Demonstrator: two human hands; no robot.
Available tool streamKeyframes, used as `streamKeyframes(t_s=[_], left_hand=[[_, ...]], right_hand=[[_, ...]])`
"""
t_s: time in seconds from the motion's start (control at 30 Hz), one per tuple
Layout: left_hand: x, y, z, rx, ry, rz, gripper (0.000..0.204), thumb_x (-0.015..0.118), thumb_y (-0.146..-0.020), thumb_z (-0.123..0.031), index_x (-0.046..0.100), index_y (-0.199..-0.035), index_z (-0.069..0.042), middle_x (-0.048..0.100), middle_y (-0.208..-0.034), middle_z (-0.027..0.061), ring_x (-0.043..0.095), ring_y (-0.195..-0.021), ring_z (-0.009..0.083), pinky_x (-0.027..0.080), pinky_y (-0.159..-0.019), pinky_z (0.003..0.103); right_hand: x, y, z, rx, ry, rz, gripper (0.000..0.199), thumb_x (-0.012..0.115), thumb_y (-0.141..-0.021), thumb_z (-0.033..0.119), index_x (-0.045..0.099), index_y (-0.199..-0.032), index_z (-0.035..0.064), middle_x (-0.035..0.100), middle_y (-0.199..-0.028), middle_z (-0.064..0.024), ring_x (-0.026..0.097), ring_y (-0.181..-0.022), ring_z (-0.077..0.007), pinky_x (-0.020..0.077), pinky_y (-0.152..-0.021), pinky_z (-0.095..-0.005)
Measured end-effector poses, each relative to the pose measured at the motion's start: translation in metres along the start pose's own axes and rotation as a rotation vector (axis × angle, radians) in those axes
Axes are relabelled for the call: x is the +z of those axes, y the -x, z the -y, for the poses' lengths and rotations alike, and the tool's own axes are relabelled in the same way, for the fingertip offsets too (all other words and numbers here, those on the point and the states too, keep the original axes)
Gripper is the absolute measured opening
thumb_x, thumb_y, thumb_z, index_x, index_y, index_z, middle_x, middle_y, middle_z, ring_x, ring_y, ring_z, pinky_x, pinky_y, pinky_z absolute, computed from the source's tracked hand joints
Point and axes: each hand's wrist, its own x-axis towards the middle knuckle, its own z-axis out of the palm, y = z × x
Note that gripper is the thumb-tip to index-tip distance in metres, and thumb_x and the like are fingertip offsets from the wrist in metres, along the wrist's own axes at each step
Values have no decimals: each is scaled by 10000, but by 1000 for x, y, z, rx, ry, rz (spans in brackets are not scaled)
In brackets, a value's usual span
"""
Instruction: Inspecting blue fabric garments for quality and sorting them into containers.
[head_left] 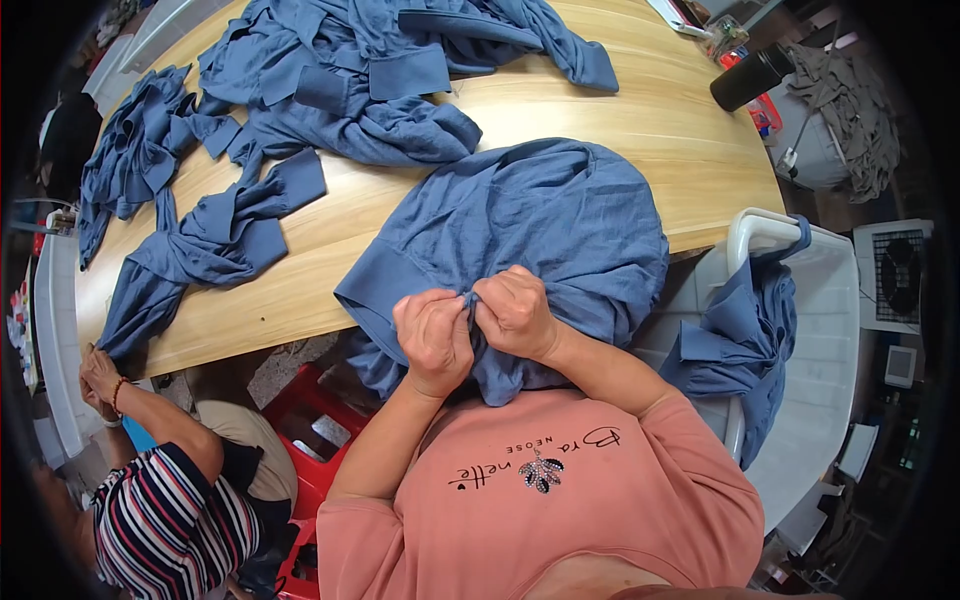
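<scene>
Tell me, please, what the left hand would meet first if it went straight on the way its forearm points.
Most likely more of the blue garment that the left hand pinches; its cloth spreads directly ahead, though depth is unclear.

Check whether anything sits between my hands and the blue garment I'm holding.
Nothing visible does. Your left hand and right hand both pinch the blue garment directly, close together in front of your chest, near the edge of the table.
</scene>
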Motion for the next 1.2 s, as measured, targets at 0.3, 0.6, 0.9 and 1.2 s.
streamKeyframes(t_s=[0.3, 0.6, 0.9, 1.2], left_hand=[[-66, -82, 12, 227, -104, -74, 302, 571, -697, 92, 538, -986, 10, 614, -910, 164, 603, -828, 309, 482, -789, 402], [-116, -135, -39, -263, -271, -175, 455, 499, -864, -140, 406, -1296, -32, 521, -1164, 129, 558, -990, 248, 446, -915, 402], [35, -74, -37, -401, 265, 804, 407, 654, -761, -113, 568, -1119, 60, 649, -1058, 181, 586, -1033, 229, 430, -910, 312], [152, -175, -221, 101, 832, 580, 218, 500, -809, -25, 554, -1020, -22, 599, -1003, 121, 590, -846, 220, 491, -719, 332]], right_hand=[[-47, -1, 41, -231, -339, 324, 254, 647, -754, 125, 586, -990, 53, 607, -839, -100, 577, -711, -294, 429, -663, -396], [-62, 24, 37, 311, -537, 321, 378, 575, -855, 263, 577, -1147, 24, 600, -1105, -182, 550, -1047, -312, 401, -929, -390], [-69, 29, 1, 282, -348, 44, 348, 499, -909, 264, 584, -1176, 58, 586, -1150, -181, 538, -1076, -315, 399, -962, -379], [-35, 79, 11, 247, -218, -74, 396, 563, -838, 63, 487, -1219, -16, 517, -1197, -154, 509, -1108, -337, 416, -954, -420]])
